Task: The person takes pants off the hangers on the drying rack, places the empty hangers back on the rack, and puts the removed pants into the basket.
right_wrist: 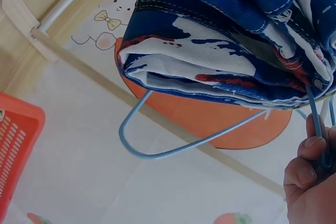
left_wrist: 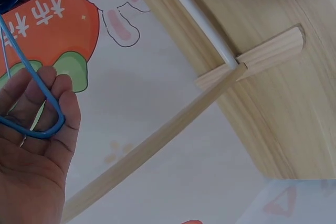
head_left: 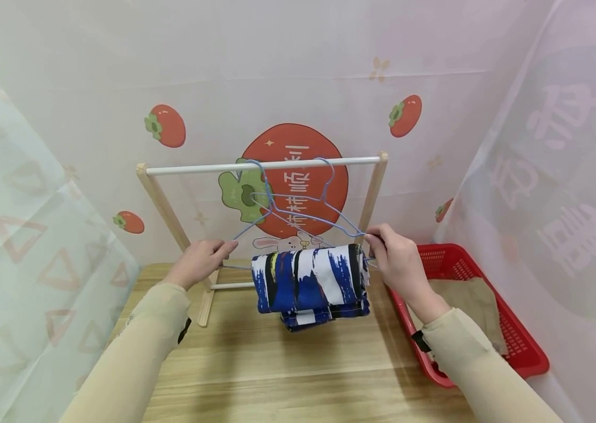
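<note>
A folded denim garment [head_left: 308, 279] with a blue, white and black print hangs over a blue wire hanger [head_left: 305, 216]. My left hand [head_left: 198, 260] holds that hanger's left corner; in the left wrist view the wire bend [left_wrist: 50, 129] lies across its curved fingers. On the opposite side, my right hand [head_left: 398, 258] pinches blue wire just above the garment's right end. A second blue hanger [head_left: 329, 176] hooks over the rack's white bar [head_left: 192, 170] and crosses the first. In the right wrist view, a loose hanger corner [right_wrist: 126, 135] sticks out below the denim. Which hanger it belongs to, I cannot tell.
The wooden rack's posts [head_left: 162, 205] stand on the wood-grain table [head_left: 276, 376] behind the garment. A red plastic basket [head_left: 527, 352] with beige cloth [head_left: 469, 299] inside sits at the right. Printed white sheets [head_left: 287, 59] enclose the back and sides.
</note>
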Tool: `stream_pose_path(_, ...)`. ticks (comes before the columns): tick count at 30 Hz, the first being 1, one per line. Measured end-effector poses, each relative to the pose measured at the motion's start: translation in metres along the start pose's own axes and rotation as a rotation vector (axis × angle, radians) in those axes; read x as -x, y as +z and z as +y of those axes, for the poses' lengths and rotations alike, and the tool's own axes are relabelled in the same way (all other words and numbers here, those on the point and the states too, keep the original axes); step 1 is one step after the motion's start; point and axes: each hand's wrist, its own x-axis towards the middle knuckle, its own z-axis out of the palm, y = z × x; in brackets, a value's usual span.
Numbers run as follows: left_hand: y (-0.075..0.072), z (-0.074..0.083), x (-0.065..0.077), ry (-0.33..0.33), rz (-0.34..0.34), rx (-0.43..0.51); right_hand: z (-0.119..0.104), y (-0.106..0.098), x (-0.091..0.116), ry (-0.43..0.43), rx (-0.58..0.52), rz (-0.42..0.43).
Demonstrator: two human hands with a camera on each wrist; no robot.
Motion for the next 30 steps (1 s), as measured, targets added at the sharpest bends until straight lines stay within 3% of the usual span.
stream_pose_path(6, -0.001, 0.003, 0.003, -0.040, -0.016, 0.040, 0.001, -0.002, -0.004, -0.003, -0.031, 0.022)
stream_pose_path(16, 0.002, -0.007, 0.005, -0.007, 0.016, 0.096, 0.002, 0.002, -0.006, -0.007, -0.065, 0.052)
stream_pose_path(30, -0.011, 0.004, 0.003, 0.001, 0.112, -0.039, 0.008, 0.003, -0.006, 0.027, -0.078, 0.043)
